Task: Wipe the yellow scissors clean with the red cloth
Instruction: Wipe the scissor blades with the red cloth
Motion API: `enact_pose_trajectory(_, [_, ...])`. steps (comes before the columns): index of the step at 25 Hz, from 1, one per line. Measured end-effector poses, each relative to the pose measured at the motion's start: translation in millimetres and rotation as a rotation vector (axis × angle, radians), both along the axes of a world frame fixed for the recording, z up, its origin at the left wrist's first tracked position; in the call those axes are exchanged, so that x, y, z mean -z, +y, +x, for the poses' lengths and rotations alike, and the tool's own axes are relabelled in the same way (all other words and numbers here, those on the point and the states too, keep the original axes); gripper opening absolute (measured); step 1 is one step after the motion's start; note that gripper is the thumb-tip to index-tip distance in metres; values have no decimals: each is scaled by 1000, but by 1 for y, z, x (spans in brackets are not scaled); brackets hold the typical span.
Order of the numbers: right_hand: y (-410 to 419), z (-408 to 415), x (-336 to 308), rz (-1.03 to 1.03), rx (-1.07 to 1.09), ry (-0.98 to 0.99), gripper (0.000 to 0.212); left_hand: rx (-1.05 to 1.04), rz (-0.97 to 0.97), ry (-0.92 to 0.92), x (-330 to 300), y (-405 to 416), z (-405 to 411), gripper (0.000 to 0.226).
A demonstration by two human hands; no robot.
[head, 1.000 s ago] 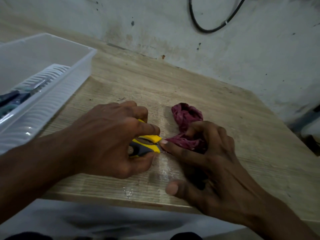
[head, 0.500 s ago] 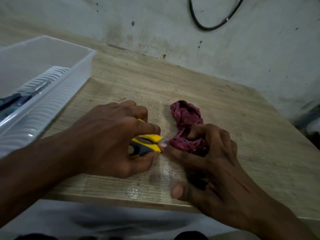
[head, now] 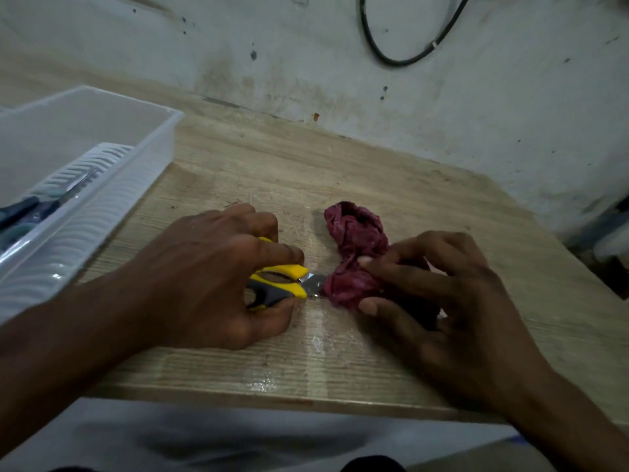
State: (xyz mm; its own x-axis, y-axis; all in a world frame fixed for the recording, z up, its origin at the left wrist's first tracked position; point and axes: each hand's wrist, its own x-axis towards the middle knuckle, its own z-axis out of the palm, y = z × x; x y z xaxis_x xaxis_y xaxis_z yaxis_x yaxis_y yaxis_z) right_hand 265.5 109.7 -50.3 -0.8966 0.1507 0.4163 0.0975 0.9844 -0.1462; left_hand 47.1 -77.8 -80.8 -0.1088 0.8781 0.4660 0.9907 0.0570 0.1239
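The yellow scissors [head: 282, 281], with yellow and grey handles, lie on the wooden table [head: 340, 172]. My left hand [head: 211, 274] is closed over their handles. A short piece of metal blade [head: 312, 283] shows between the handles and the red cloth [head: 350, 264]. The rest of the blades is hidden inside the bunched cloth. My right hand [head: 442, 301] pinches the cloth around the blades, thumb below and fingers above. The cloth's far end lies loose on the table.
A white plastic tray [head: 102, 185] with ribbed walls stands at the left and holds dark-handled tools [head: 30, 209]. A stained wall [head: 442, 107] with a black cable [head: 401, 59] rises behind the table. The table's front edge [head: 272, 400] is close to my body.
My right hand with the cloth has slid to the right along the blades, baring a short piece of metal next to the handles. My left hand stays on the handles.
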Motion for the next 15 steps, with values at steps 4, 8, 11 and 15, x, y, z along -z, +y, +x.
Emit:
enact_pose_trajectory(4, [0,-20,-7,6,-104,-51,26,-18,20,36,2,0,1,48])
enact_pose_trajectory(8, [-16,-46,4,-49,-134,26,15,-37,5,49,1,0,1,46])
enact_pose_trajectory(11, [-14,-31,9,129,-160,-121,23,-40,15,57,1,2,-2,47])
enact_pose_trajectory(15, [-22,-26,5,216,-44,-196,49,-50,-17,42,0,0,-2,46])
